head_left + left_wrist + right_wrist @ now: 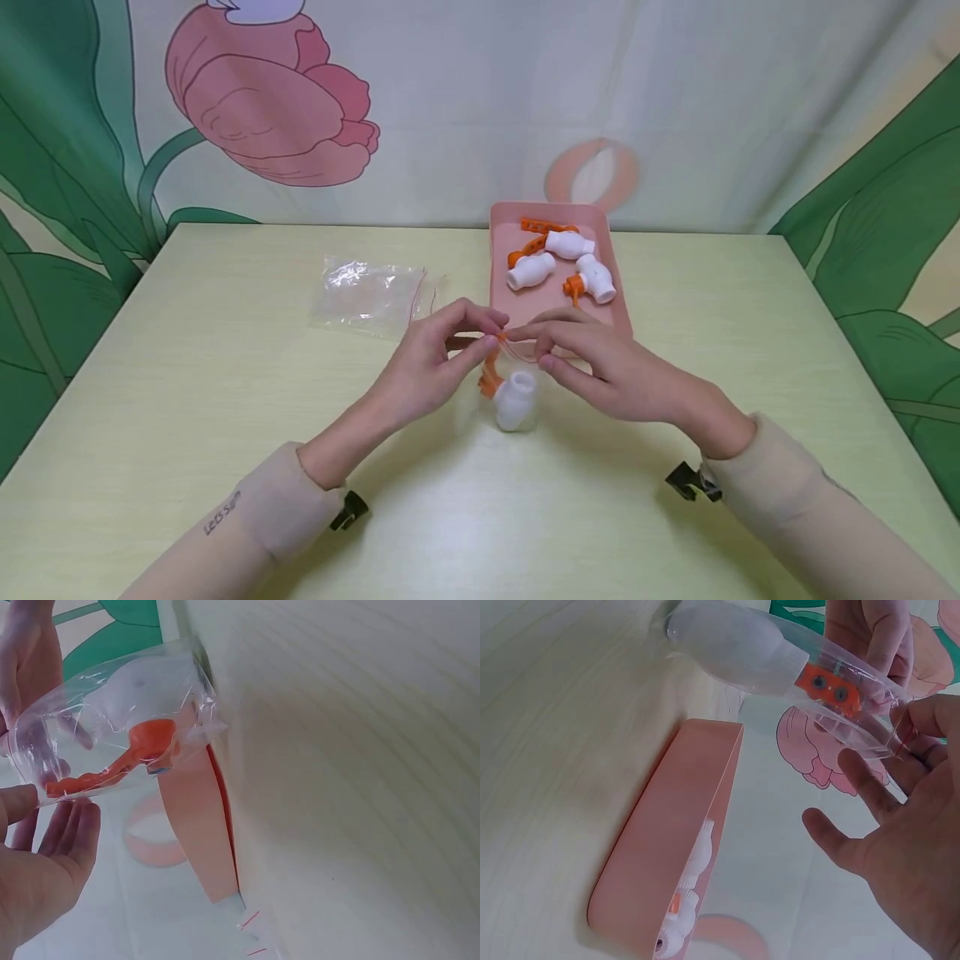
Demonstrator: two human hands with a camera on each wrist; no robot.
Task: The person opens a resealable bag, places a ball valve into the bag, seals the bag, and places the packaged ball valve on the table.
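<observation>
Left hand point(422, 364) and right hand point(618, 367) each pinch mouth of clear bag point(101, 727), some right fingers extended; white bottle point(516, 402) with orange strap point(112, 769) inside, below fingers; bagging seems in hand, next likely calls for pressing red seal point(906, 739) together

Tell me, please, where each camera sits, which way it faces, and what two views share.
Head: worn on the head, facing forward and down at the table; sleeves, left hand and right hand show.
Left wrist: on that wrist, facing the held clear bag; both hands show.
Right wrist: on that wrist, facing the same clear bag from another side; both hands show.
Shared: both wrist views show the clear bag and pink tray.
</observation>
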